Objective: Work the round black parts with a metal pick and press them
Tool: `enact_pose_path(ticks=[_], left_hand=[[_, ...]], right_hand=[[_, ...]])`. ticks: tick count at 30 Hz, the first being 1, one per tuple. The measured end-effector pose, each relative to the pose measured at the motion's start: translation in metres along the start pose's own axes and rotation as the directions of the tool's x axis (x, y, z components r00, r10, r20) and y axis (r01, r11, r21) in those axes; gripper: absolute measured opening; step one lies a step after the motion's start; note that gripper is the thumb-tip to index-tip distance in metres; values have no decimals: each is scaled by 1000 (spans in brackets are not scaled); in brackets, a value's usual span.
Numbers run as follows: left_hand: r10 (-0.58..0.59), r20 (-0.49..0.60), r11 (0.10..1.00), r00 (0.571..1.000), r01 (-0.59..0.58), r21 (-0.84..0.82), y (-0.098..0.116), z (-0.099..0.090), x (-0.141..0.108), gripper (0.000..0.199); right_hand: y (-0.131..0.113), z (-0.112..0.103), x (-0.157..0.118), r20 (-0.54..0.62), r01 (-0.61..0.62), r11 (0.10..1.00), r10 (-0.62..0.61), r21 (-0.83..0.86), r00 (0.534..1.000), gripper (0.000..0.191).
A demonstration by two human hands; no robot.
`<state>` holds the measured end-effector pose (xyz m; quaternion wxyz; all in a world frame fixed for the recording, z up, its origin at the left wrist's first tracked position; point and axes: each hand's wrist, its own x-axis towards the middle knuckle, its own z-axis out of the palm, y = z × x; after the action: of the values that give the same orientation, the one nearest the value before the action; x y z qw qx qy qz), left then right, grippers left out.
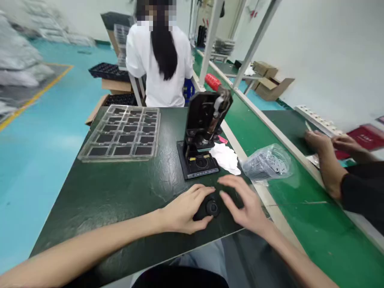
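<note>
Your two bare forearms come in from the bottom of the view. Your left hand [186, 210] is clenched around one black round part [209, 209], fingers over its top, and that part sits low on the dark green bench mat [120, 200], at the near edge. Your right hand [243, 204] is released, fingers spread, just beside the part; can't tell if the fingertips touch it. Ahead of your hands: one black bench press [201, 130] on a black base, with one red lever grip [213, 82] on top. One clear plastic tray [120, 133] lies left of it, three cells across, about five rows, far rows hard to count. One crumpled white sheet [225, 158] lies just right of the press base, near one small pink slip [222, 139]. One clear bag of gray perforated parts [266, 163] sits on the green conveyor bench [303, 216]. To your right, a co-worker's two hands [327, 146] rest near one red booklet [363, 138]. Another person in a white shirt [159, 68] sits beyond the mat, facing away, beside black trays [108, 72] on cartons.
</note>
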<state>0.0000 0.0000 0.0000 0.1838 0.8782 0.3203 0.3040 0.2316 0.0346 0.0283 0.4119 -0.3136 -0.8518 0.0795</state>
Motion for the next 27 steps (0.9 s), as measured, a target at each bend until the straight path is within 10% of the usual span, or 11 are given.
enact_pose_path(ticks=[5, 9, 14, 19, 24, 27], left_hand=[[140, 18, 980, 990, -141, 138, -2, 12, -2, 66], [133, 9, 979, 991, -133, 153, -4, 15, -3, 62], [177, -16, 965, 984, -170, 198, -3, 12, -1, 58], [170, -1, 965, 985, -167, 200, -4, 7, -1, 57], [162, -11, 966, 987, -157, 205, -1, -1, -4, 52], [128, 29, 951, 991, -131, 279, -2, -7, -4, 53]], right_hand=[[31, 33, 51, 45, 118, 980, -112, -160, 993, 44], [39, 62, 71, -33, -42, 977, 36, -208, 999, 53], [46, 62, 82, 22, -5, 966, 11, -258, 1000, 35], [30, 31, 61, -48, 185, 901, -221, -393, 974, 37], [-29, -34, -9, 148, 303, 896, -268, -326, 952, 53], [-40, -82, -51, -70, 72, 887, -117, -457, 991, 52]])
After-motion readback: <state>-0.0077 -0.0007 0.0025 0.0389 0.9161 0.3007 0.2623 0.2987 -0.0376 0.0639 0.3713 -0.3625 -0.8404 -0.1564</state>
